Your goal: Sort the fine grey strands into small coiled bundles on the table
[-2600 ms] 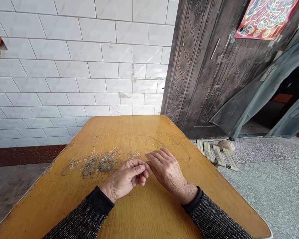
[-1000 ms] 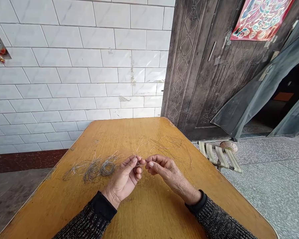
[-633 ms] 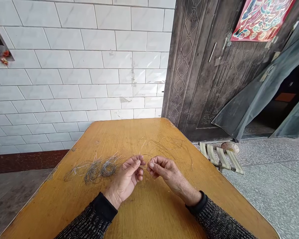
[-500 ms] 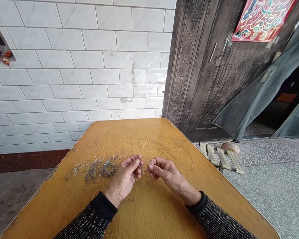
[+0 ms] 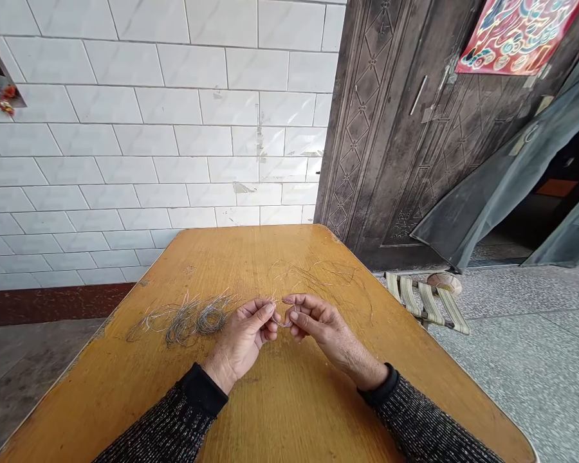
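Observation:
Between my hands curves a thin wire point(image 5: 283, 325), pinched at either side above the middle of the wooden table point(image 5: 270, 411). My left hand point(image 5: 244, 337) closes thumb and fingers on one part of it, and short wire ends stick up past the fingertips. My right hand point(image 5: 318, 328) grips the other side between thumb and fingers, its index finger raised a little. Left of my left hand lie coiled bundles of grey wire point(image 5: 212, 318) with loose ends. Beyond my right hand, loose thin wires point(image 5: 338, 273) spread in a tangle on the tabletop.
A white tiled wall point(image 5: 188, 141) rises behind the table. To the right stand a dark carved door point(image 5: 390, 128) and a grey curtain point(image 5: 492, 186). A low stool with striped straps point(image 5: 429, 302) is on the floor beside the table's right edge.
My right index finger has lifted and straightened. The wire that arched upward between my hands now sags below the fingertips. The view has shifted slightly.

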{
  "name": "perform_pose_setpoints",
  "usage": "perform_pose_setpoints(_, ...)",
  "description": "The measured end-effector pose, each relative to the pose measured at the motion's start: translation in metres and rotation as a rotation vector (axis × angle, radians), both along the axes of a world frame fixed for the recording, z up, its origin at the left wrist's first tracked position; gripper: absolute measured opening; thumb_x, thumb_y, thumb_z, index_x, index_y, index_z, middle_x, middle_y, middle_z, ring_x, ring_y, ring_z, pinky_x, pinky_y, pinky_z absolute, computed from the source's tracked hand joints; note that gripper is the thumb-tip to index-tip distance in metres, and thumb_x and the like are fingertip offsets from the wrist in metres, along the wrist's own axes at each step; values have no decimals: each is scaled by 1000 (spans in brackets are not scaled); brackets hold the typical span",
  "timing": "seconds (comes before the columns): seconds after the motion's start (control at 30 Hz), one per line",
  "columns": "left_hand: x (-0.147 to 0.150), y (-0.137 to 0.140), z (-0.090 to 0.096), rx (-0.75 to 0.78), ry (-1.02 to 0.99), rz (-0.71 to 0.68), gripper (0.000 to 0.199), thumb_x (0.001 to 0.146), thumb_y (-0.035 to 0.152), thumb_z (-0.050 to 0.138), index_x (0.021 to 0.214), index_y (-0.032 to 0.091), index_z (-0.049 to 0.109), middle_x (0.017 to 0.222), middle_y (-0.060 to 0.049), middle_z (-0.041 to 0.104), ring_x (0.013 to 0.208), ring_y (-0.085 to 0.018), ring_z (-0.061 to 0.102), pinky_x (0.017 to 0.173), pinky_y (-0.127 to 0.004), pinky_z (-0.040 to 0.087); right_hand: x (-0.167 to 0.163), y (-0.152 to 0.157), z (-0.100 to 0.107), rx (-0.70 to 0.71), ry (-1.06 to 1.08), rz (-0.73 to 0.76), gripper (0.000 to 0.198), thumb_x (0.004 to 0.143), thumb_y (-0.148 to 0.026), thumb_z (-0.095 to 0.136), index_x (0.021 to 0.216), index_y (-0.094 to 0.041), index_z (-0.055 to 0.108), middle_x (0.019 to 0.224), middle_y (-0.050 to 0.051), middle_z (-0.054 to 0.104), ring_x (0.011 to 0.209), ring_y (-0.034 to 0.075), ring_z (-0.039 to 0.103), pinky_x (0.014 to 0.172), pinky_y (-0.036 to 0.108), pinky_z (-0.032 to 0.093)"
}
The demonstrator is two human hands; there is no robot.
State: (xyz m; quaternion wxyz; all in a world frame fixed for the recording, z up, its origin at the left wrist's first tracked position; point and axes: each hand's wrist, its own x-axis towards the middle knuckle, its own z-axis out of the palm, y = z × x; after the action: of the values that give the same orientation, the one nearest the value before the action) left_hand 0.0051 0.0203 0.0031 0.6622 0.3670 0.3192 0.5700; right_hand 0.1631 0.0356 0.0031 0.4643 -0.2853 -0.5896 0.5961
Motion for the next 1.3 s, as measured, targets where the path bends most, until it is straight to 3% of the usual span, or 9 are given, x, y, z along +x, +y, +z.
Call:
perform_pose_setpoints(0.27, 2, -2, 1, -10, -5, -14, 20, 66, 28, 73, 66, 12, 60, 63, 0, 59, 51, -6, 52, 47, -17, 43, 1, -2, 3, -8, 3, 25, 35, 72, -39, 66, 100, -19, 59, 69, -2, 57, 56, 7, 52, 52, 20, 44)
perform_pose_setpoints(0.5, 4, -3, 2, -21, -36, -7, 18, 67, 26, 72, 66, 12, 61, 62, 0, 59, 52, -6, 53, 48, -17, 43, 2, -4, 3, 69, -12, 110, 24, 72, -38, 66, 88, -19, 65, 79, 1, 64, 65, 9, 56, 53, 19, 45)
perform_pose_setpoints(0.7, 2, -3, 1, -31, -13, 11, 17, 66, 26, 72, 68, 12, 62, 68, -1, 61, 54, -7, 53, 47, -18, 39, -2, -4, -1, 122, -72, 24, 25, 73, -43, 64, 74, -18, 64, 64, -1, 59, 57, 8, 50, 52, 21, 43)
perform_pose_setpoints(0.87, 1, 0, -2, -8, 16, 101, 19, 63, 24, 74, 68, 14, 60, 69, 0, 62, 52, -5, 49, 46, -17, 35, -3, -5, 2, 72, -80, 63, 32, 72, -47, 63, 68, -16, 59, 61, -1, 56, 55, 8, 50, 55, 22, 43)
perform_pose_setpoints(1.1, 1, -1, 2, -3, 28, 36, 19, 66, 28, 72, 67, 13, 60, 68, 0, 61, 52, -5, 50, 44, -17, 34, 0, -5, 1, 10, -4, 132, 30, 73, -46, 63, 74, -16, 61, 68, 0, 60, 58, 8, 54, 57, 23, 46)
perform_pose_setpoints(1.3, 0, -1, 2, -36, -99, -65, 16, 66, 24, 73, 69, 12, 62, 69, -1, 62, 57, -6, 55, 53, -16, 44, -1, -3, -3, -42, 96, 92, 25, 73, -42, 65, 72, -16, 62, 66, 0, 62, 57, 8, 56, 58, 22, 47)
